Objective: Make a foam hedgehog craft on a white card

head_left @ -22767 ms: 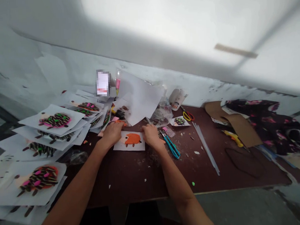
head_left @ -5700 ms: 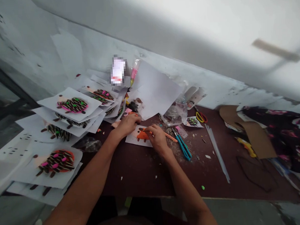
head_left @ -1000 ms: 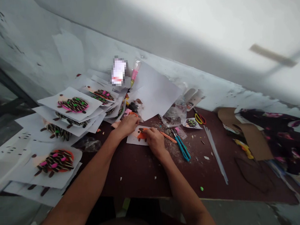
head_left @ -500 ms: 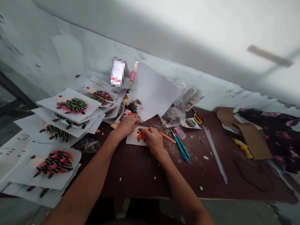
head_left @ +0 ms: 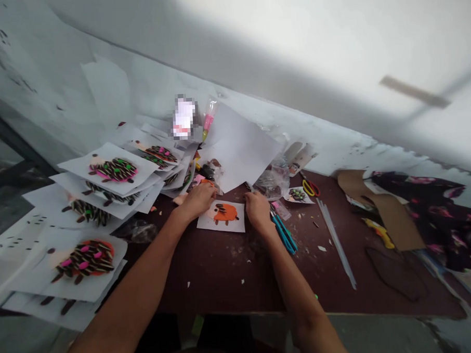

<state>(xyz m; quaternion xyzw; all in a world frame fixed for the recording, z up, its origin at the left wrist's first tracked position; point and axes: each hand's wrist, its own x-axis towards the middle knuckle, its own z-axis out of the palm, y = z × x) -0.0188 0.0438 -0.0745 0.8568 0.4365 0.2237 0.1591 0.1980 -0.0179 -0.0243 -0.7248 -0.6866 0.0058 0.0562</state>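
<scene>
A small white card (head_left: 237,224) lies on the dark red table, bearing an orange hedgehog shape (head_left: 226,213) with a few dark striped spines near its head. At the card's upper left corner rests my left hand (head_left: 199,200), its fingers curled; what they hold, if anything, is hidden. Just right of the card is my right hand (head_left: 258,209), fingers pinched together near the small pile of dark pieces, their contents too small to make out. Blue-handled pliers (head_left: 285,234) lie beside my right wrist.
Stacked hedgehog pictures (head_left: 114,169) cover the left side. A white sheet (head_left: 242,145), a plastic bag (head_left: 273,181) and a lit phone (head_left: 184,116) are behind. Scissors (head_left: 311,188), clear sticks (head_left: 338,245), a yellow glue gun (head_left: 379,232) and brown cardboard (head_left: 397,216) lie right.
My right hand has moved off the orange shape to the right, uncovering the hedgehog and its spines. My left hand has stayed nearly in place.
</scene>
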